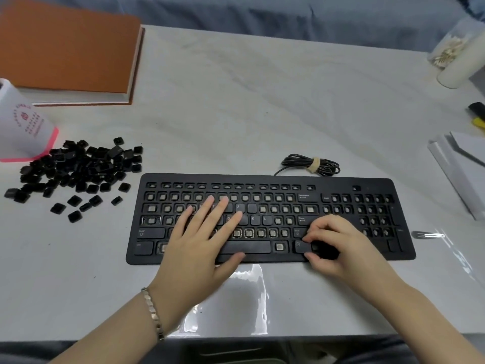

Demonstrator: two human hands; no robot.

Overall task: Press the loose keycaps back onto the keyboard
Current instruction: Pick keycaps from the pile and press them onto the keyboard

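Keyboard [288,179]: black, centre of table [262,106], most sockets bare; a few letter keys, spacebar, shift, enter and backspace fitted.
Keycaps [76,172]: loose black heap at the keyboard's 10 o'clock, strays scattered on its near side.
Left hand [199,240]: laid flat on the left-centre rows, fingers straight and slightly apart, thumb on the front edge; bracelet [153,313] on the wrist.
Right hand [338,248]: at the bottom rows right of the spacebar, fingers curled, tips and thumb closed round a keycap [325,252].
Cable [311,165]: coiled, tied, at 12 o'clock.
Book [68,48]: orange, 11 o'clock.
Cup [23,124]: white, beside the heap.
Clip [427,235]: 3 o'clock.
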